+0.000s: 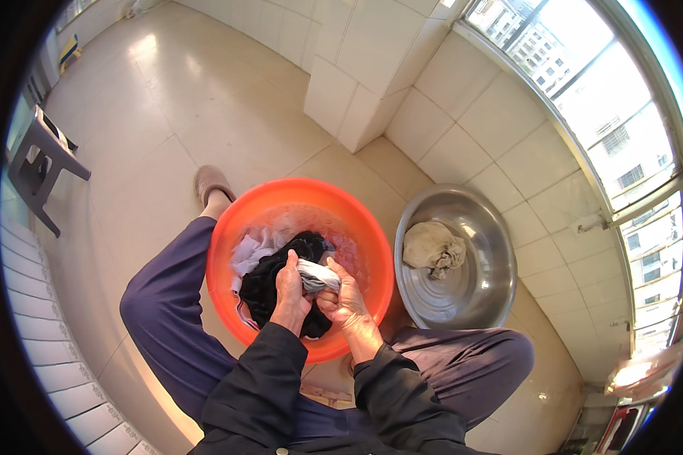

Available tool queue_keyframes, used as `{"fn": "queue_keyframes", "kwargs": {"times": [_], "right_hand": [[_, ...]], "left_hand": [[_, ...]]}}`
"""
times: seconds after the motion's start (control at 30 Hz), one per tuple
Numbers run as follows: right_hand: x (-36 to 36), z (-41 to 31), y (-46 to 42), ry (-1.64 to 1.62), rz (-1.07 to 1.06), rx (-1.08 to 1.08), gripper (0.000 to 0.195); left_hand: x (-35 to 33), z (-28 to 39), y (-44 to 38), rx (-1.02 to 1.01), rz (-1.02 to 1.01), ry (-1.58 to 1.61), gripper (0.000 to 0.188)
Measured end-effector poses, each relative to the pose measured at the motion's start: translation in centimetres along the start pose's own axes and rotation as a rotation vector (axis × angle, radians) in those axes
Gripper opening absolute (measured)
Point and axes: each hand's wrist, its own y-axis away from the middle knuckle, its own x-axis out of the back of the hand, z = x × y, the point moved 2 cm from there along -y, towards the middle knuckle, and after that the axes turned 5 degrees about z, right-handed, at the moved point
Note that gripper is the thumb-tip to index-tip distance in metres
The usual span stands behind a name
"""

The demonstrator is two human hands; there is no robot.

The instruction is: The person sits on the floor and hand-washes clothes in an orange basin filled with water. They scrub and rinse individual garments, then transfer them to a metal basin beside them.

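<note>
My left hand (290,291) and my right hand (342,294) grip a bunched light grey cloth (316,276) between them, over an orange plastic basin (217,273). Under my hands, a wet black garment (260,287) lies heaped in the basin's sudsy water. White fabric (252,250) is bunched at its left side, and a striped edge of cloth shows lower down. To the right of the basin stands a metal basin (486,284) with a wrung beige cloth (432,244) in it.
The basins stand on a tiled floor (142,114) between my bent legs and a tiled wall (484,125) under windows. A grey plastic stool (45,153) is at the far left. Part of a low wooden seat (327,393) shows beneath me.
</note>
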Motion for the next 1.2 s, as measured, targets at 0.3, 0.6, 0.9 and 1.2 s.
{"fn": "queue_keyframes", "kwargs": {"times": [0.3, 0.6, 0.9, 1.2], "right_hand": [[5.5, -0.1, -1.1, 0.063, 0.061, 0.311, 0.03], [4.0, 3.3, -2.2, 0.227, 0.25, 0.419, 0.027], [3.2, 5.4, -2.3, 0.37, 0.246, 0.263, 0.03], [8.6, -4.0, -4.9, 1.088, 0.667, 0.735, 0.054]], "left_hand": [[-2.0, -5.2, 7.2, -0.968, 0.009, -1.075, 0.023], [0.0, -3.6, 2.8, -0.977, 0.155, -1.065, 0.024], [0.9, 0.3, -1.9, -0.805, 0.354, -1.12, 0.034], [1.2, 0.5, -3.2, -0.827, 0.229, -0.809, 0.057]]}}
